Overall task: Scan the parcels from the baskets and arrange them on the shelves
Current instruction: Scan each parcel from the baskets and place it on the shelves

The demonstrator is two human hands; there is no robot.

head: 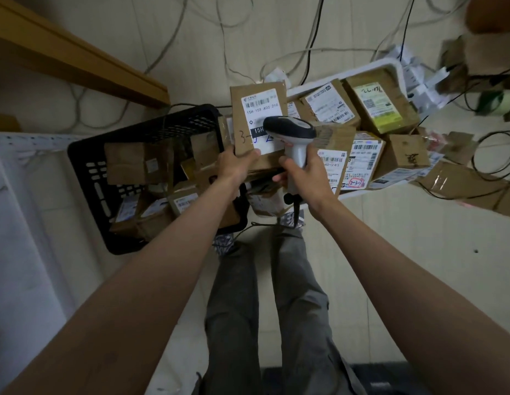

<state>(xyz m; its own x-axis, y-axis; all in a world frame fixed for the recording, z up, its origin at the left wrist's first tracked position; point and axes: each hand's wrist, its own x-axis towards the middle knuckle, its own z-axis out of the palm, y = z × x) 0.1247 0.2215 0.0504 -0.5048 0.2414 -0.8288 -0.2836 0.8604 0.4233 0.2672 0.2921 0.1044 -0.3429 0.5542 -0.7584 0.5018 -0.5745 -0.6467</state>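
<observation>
Parcels in black basket [85, 166] left, white basket [390, 64] right.

The floor [390, 252] was pale and smooth, crossed near its far edge by loose grey and black cables [310, 52]. A wooden ledge [77, 58] ran along the far left corner, above a white perforated rail [34, 139].

L hand [236, 163] grips brown parcel [255, 124]; R hand [300, 173] holds scanner [290, 132] over its label.
</observation>
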